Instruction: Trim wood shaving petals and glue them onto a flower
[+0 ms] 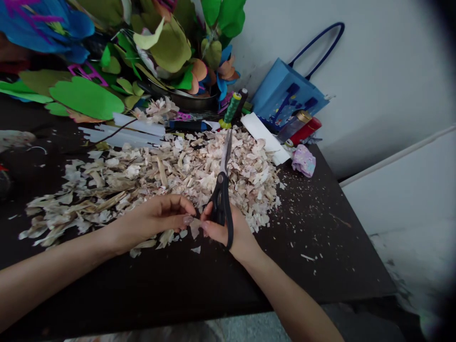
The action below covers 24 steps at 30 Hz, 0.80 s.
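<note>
My right hand [228, 232] grips black-handled scissors [223, 190] with the blades closed and pointing away over a wide heap of pale dried husk scraps [160, 171]. My left hand [160, 216] is curled beside it, its fingertips meeting the right thumb on a small pale husk piece [194, 227]. Both hands rest at the near edge of the heap on the dark table [320, 237].
Coloured paper leaves and flowers [142, 52] crowd the back. White strips [124, 130], a green thread spool [231, 109], a blue bag [285, 95], a red tube [306, 130] and a crumpled purple scrap [304, 160] lie behind the heap. The table's right edge drops off.
</note>
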Each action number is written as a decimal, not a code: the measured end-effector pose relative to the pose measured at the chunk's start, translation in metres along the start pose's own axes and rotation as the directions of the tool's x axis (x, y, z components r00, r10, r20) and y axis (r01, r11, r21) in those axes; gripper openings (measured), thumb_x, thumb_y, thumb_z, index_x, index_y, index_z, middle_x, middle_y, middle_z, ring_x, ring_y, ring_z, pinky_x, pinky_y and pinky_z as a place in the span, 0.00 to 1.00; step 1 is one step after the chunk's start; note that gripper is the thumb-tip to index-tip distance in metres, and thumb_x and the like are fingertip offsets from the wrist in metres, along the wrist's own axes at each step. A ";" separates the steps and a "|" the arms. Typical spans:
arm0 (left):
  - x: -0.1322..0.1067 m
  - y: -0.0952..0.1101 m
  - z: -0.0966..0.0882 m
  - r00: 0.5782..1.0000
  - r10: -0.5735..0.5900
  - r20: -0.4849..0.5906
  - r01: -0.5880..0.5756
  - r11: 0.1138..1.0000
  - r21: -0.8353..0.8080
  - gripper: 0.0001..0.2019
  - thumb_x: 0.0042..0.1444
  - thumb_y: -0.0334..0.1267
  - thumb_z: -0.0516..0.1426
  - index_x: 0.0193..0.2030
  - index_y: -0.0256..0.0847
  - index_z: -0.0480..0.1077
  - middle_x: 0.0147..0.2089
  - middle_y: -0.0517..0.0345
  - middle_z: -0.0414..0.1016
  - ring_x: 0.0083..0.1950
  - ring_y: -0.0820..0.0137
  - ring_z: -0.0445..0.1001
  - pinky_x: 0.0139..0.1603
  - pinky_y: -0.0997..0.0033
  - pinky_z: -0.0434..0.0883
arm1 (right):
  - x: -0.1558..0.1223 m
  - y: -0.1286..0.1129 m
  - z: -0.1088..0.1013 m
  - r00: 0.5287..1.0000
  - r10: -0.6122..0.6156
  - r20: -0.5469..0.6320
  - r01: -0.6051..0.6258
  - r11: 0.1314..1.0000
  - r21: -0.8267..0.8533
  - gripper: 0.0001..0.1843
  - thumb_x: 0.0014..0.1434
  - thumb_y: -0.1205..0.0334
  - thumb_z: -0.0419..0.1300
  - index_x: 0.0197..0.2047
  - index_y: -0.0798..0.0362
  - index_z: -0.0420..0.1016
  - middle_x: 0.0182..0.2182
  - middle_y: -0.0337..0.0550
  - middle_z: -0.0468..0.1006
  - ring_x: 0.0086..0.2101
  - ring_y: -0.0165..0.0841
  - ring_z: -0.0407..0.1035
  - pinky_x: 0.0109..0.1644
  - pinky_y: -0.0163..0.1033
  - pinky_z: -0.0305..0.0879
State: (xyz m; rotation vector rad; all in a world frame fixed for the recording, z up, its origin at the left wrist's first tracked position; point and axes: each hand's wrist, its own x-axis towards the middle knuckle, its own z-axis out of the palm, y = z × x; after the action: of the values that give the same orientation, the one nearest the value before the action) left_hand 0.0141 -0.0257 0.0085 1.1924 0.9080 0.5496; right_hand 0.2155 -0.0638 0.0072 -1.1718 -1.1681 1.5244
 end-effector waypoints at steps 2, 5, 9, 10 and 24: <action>0.000 0.001 0.000 1.000 -0.011 0.013 0.011 1.000 -0.006 0.10 0.55 0.46 0.65 0.37 0.43 0.76 0.31 0.60 0.74 0.32 0.72 0.69 0.34 0.73 0.67 | 0.000 0.002 -0.002 1.000 -0.011 0.003 0.011 1.000 -0.005 0.11 0.48 0.63 0.68 0.35 0.50 0.71 0.29 0.35 0.76 0.26 0.28 0.67 0.32 0.36 0.65; 0.000 0.000 0.002 0.999 -0.009 0.034 0.010 1.000 -0.014 0.10 0.55 0.47 0.65 0.37 0.43 0.77 0.30 0.60 0.74 0.32 0.72 0.69 0.34 0.74 0.67 | 0.000 0.005 -0.002 1.000 -0.013 0.020 0.014 1.000 -0.009 0.11 0.49 0.63 0.68 0.34 0.51 0.71 0.29 0.35 0.77 0.26 0.28 0.68 0.31 0.35 0.65; 0.001 -0.002 0.000 0.998 0.043 0.049 -0.043 0.999 0.004 0.10 0.56 0.47 0.65 0.35 0.43 0.77 0.29 0.61 0.73 0.31 0.73 0.69 0.33 0.75 0.67 | 0.000 0.007 -0.002 1.000 0.008 -0.003 -0.008 1.000 0.015 0.13 0.51 0.58 0.70 0.35 0.51 0.71 0.27 0.34 0.76 0.24 0.28 0.69 0.30 0.35 0.67; 0.001 -0.002 -0.002 0.997 0.058 0.058 -0.060 0.998 0.024 0.09 0.57 0.46 0.64 0.35 0.43 0.77 0.30 0.61 0.73 0.31 0.73 0.70 0.33 0.75 0.67 | 0.000 0.007 -0.002 1.000 0.020 -0.019 -0.020 1.000 0.022 0.14 0.52 0.56 0.70 0.35 0.50 0.71 0.26 0.34 0.76 0.23 0.28 0.69 0.30 0.35 0.67; -0.004 0.000 -0.012 0.534 0.750 0.389 -0.781 0.262 0.567 0.13 0.70 0.28 0.49 0.51 0.45 0.72 0.49 0.50 0.77 0.51 0.64 0.75 0.50 0.65 0.69 | 0.004 0.009 -0.004 0.992 0.117 0.040 -0.122 0.980 0.160 0.16 0.55 0.50 0.69 0.35 0.52 0.72 0.20 0.35 0.76 0.19 0.28 0.69 0.21 0.32 0.54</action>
State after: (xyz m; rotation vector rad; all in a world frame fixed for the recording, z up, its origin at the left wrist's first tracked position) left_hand 0.0016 -0.0223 0.0087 2.4127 0.3885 1.0115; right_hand 0.2174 -0.0611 -0.0027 -1.1290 -0.9882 1.6999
